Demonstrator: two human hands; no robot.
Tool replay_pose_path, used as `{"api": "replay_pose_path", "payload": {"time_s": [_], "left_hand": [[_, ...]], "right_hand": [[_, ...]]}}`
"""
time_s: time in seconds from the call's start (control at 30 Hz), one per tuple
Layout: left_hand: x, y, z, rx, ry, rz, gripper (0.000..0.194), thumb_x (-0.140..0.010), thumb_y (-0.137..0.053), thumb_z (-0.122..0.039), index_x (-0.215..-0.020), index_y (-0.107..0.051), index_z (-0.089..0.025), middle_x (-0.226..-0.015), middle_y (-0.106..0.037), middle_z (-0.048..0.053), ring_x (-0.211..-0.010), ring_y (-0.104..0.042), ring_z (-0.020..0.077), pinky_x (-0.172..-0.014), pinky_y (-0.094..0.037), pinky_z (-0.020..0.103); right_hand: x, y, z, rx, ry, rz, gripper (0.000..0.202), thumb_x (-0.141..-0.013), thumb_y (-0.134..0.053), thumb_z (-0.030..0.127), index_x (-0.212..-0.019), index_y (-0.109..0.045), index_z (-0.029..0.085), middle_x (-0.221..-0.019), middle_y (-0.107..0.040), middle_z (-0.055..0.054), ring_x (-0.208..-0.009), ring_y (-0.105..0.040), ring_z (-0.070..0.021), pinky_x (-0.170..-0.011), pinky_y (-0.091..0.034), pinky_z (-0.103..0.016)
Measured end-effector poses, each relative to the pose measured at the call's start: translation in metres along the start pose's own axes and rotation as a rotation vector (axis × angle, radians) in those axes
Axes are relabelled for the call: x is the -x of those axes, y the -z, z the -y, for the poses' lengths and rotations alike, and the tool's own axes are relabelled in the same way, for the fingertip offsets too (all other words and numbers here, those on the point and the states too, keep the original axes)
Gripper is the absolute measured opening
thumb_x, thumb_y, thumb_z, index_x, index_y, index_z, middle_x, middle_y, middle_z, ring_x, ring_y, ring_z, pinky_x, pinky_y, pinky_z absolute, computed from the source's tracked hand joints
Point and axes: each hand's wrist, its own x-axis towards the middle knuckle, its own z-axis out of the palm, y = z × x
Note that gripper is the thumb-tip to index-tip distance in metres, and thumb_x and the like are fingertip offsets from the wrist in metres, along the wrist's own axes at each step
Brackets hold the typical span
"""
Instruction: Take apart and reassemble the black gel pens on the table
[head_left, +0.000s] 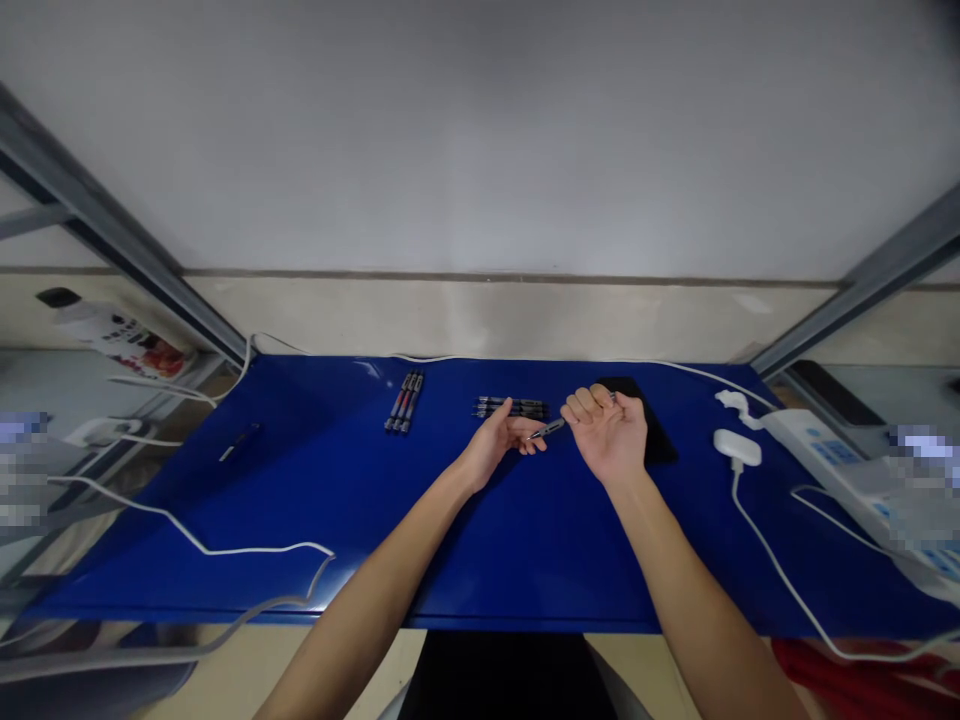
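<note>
My left hand [498,444] is over the middle of the blue table, its fingers curled under a slim grey and dark pen [549,428]. The pen points across toward my right hand [609,432], which is turned palm up with fingers bent in. A small dark bit shows between its thumb and fingertip, too small to name. Just behind my left hand lies a row of dark pens [513,402], side by side and partly hidden by the fingers. Further left, three pens [404,402] lie together, one with a reddish part.
A black flat object [654,428] lies behind my right hand. On the right are a white charger [737,447] with its cable and a white-and-blue box [832,460]. One dark pen-like item [240,442] and white cables [247,551] are on the left; a bottle [124,335] leans beyond the frame post.
</note>
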Motion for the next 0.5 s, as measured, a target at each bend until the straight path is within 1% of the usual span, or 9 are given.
{"api": "replay_pose_path", "payload": {"time_s": [0.33,0.5], "left_hand": [[-0.0003,0.0019,0.0014,0.010,-0.005,-0.011,0.069,-0.095,-0.032,-0.061,-0.098,-0.074,-0.006,-0.080,-0.071,0.015,-0.069,-0.059,0.0185,-0.073,-0.040,0.032],[0.0007,0.0001,-0.0001,0.016,-0.003,-0.015,0.069,-0.095,-0.032,-0.060,-0.096,-0.074,-0.006,-0.080,-0.071,0.014,-0.070,-0.059,0.0183,-0.074,-0.040,0.032]], "right_hand": [[0.0008,-0.0015,0.0000,-0.004,0.001,-0.004,0.036,-0.076,-0.051,0.029,-0.066,-0.017,0.022,-0.059,-0.021,0.005,-0.052,-0.027,-0.0127,-0.053,-0.035,-0.027],[0.0016,-0.0020,0.0005,0.000,0.007,-0.011,0.036,-0.077,-0.051,0.028,-0.066,-0.017,0.022,-0.059,-0.020,0.005,-0.052,-0.027,-0.0125,-0.052,-0.035,-0.027]]}}
